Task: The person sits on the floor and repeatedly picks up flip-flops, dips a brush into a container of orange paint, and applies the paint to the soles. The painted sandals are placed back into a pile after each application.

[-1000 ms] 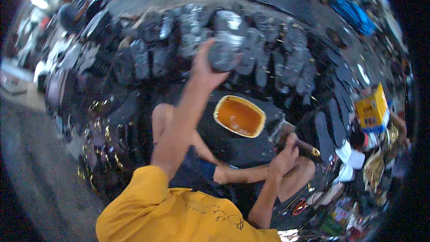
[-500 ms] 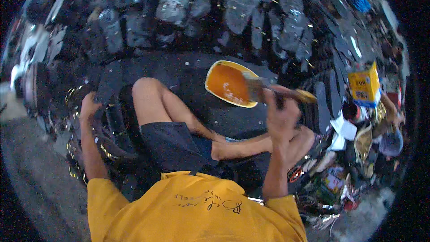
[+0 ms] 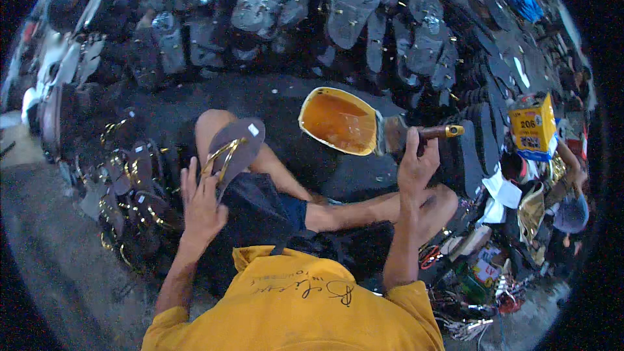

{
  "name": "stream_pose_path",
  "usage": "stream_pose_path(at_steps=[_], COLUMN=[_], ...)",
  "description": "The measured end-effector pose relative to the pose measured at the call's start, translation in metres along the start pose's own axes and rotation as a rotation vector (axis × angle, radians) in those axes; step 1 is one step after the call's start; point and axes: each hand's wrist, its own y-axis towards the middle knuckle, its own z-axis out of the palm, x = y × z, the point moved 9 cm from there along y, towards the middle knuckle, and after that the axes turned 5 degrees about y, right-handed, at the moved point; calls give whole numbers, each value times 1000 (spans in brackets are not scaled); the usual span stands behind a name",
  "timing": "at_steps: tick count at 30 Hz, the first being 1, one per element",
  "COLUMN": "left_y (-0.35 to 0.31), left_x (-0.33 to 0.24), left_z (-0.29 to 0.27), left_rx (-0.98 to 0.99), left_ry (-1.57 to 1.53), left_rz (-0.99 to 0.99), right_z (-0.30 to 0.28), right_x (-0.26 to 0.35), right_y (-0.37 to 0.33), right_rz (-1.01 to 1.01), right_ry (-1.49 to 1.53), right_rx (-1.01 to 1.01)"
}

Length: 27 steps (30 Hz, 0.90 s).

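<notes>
A dark-soled sandal (image 3: 235,135) with gold straps and a small white label is held over my left thigh. The fingers of my left hand (image 3: 203,203) are on its near end, beside the straps. My right hand (image 3: 417,162) grips a wide flat brush (image 3: 394,132) by its brown handle. The brush's bristle end is against the right rim of a cut-open yellowish container (image 3: 305,105), which holds orange-amber liquid (image 3: 335,123).
Gold-strapped sandals (image 3: 140,169) lie heaped at my left. Many dark soles (image 3: 351,10) line the far side, and stacked soles (image 3: 480,136) stand at right. A yellow packet (image 3: 533,127), white scraps (image 3: 500,192) and mixed clutter lie farther right. My bent legs cross in front.
My left hand has come in from the sandal heap at left and now has a sandal over my thigh. The brush has shifted right, from over the liquid to the container's rim.
</notes>
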Motion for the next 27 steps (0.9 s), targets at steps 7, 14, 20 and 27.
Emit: stream_pose_path(at_steps=[7, 14, 20, 27], left_y=[33, 62, 56, 66], left_x=[-1, -107, -141, -150], left_z=[-3, 49, 43, 36], left_rx=[-162, 238, 226, 330], left_ry=[-549, -1970, -1966, -2131], left_rz=[-163, -432, -314, -276], right_z=[-21, -6, 41, 45], right_x=[-52, 55, 136, 122], right_y=[-56, 9, -3, -44], right_rz=[49, 153, -133, -211], right_ry=[-33, 915, 667, 730], right_rx=[150, -14, 61, 227])
